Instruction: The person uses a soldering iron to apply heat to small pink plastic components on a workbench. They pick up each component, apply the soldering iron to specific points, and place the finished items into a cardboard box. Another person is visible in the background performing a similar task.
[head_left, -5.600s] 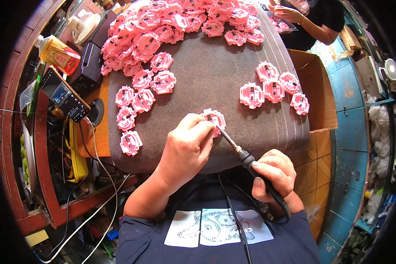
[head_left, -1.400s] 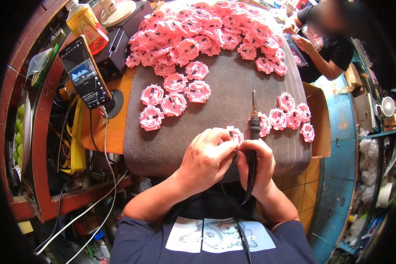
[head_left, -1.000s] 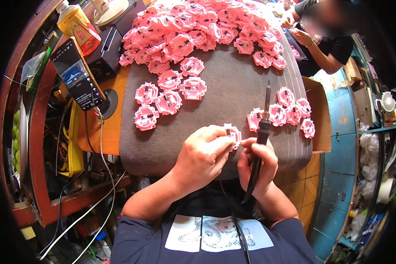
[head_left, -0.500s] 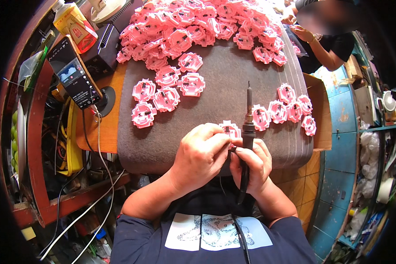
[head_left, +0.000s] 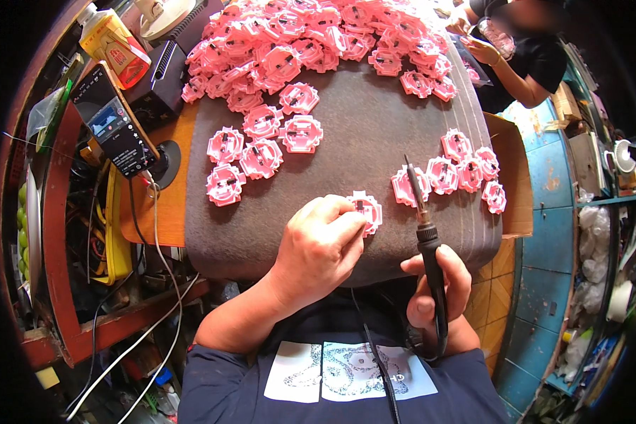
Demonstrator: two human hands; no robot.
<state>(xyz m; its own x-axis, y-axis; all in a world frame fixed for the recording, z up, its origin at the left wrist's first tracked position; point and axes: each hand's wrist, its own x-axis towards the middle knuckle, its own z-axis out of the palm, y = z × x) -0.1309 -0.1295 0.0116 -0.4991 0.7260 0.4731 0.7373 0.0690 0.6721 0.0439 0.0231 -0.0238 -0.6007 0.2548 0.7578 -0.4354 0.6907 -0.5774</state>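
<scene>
My left hand (head_left: pixel 316 239) is closed, pinching a pink plastic part (head_left: pixel 369 212) near the front edge of the dark mat (head_left: pixel 346 127). Its fingertips hide the part's left side. A soldering iron (head_left: pixel 429 244) with a black handle is in my right hand (head_left: pixel 445 286), apart from that part. The iron points up and slightly left, its tip over another pink part (head_left: pixel 404 189) on the right; whether they touch I cannot tell. A black cord (head_left: pixel 374 346) runs down over my shirt.
A large heap of pink parts (head_left: pixel 283 56) covers the mat's far end. Several more lie in groups at left (head_left: pixel 261 159) and right (head_left: pixel 470 173). At left, a phone (head_left: pixel 113 120) stands near a bottle (head_left: pixel 116 46). Another person's hand (head_left: pixel 482 51) shows at far right.
My right hand has moved right and towards me with the soldering iron, away from the held part. The iron now leans left. My left hand keeps its pinch in nearly the same place.
</scene>
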